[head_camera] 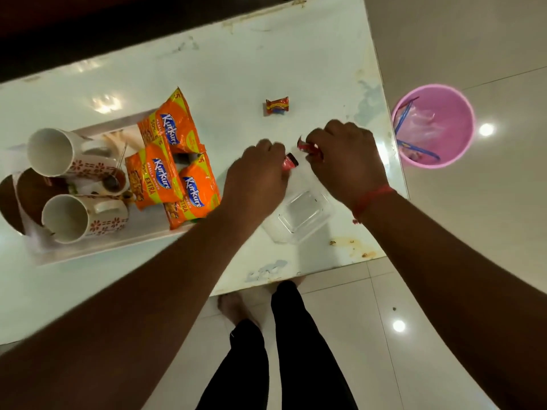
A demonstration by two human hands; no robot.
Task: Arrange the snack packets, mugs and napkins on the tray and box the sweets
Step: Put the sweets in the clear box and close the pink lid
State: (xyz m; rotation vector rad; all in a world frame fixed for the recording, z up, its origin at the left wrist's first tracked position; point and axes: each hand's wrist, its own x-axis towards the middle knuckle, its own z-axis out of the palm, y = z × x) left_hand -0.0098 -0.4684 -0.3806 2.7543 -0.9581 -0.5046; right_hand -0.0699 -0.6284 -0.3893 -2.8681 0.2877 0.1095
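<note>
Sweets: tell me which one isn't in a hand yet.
The red-wrapped sweet lying alone on the white table, beyond both hands. The other two are held: one in the left hand, one in the right hand.

Three orange packets (168, 170) with yellow bands and blue logos lie by two white mugs (74, 184) printed with red flower motifs. The sweets (276, 105) are red with yellow print. The box (299, 217) is clear, the tabletop (266, 60) glossy white, the bin (433, 125) pink, a wrist thread (371, 198) red.

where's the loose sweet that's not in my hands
Head view: the loose sweet lies alone on the table, beyond both hands, right of the tray.
</note>
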